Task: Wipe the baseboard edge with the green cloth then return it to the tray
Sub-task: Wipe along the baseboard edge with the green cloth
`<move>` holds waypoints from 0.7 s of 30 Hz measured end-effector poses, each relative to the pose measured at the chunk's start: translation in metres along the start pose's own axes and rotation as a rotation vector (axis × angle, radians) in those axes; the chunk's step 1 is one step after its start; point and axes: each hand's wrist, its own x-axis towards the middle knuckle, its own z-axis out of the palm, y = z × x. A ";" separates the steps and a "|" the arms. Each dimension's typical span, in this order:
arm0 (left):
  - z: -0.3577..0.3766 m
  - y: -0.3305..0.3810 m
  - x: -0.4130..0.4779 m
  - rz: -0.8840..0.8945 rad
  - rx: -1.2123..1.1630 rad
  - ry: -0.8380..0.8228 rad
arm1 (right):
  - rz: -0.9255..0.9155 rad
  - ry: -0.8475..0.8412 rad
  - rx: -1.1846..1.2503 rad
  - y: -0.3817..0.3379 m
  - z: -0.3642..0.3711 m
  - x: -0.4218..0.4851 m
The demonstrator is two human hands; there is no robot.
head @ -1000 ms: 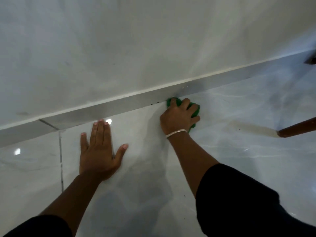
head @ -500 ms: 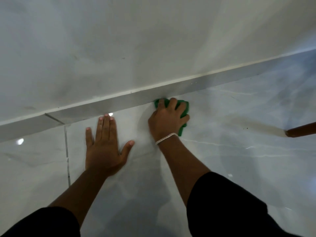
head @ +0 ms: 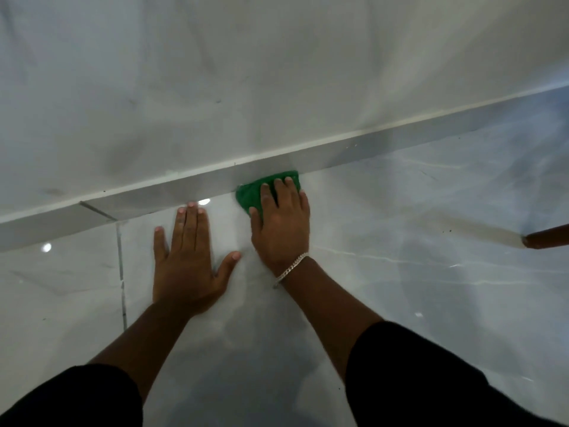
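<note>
A green cloth [head: 252, 192] lies bunched on the glossy floor, pushed against the foot of the grey baseboard [head: 172, 194]. My right hand [head: 281, 221] presses down on the cloth, fingers spread over it, a silver bracelet on the wrist. My left hand [head: 187, 257] lies flat on the floor tiles just left of it, palm down, fingers spread, fingertips almost at the baseboard. No tray is in view.
A white wall [head: 246, 87] rises above the baseboard. The floor is pale marble-look tile [head: 400, 288] with a grout line [head: 121, 272] at left. A brown wooden leg [head: 548, 237] enters from the right edge.
My right hand has slid the green cloth leftward along the baseboard, closer to my left hand, and its fingers now lie flatter. My left hand stays planted.
</note>
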 end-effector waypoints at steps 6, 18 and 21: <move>-0.002 0.000 -0.001 0.020 -0.012 0.006 | 0.063 0.066 -0.082 0.113 -0.034 0.034; -0.003 0.001 -0.003 0.025 0.038 0.006 | -0.103 -0.121 0.086 -0.013 -0.006 0.014; -0.004 0.000 -0.004 0.030 0.025 0.013 | -0.060 -0.050 0.067 0.050 -0.029 0.033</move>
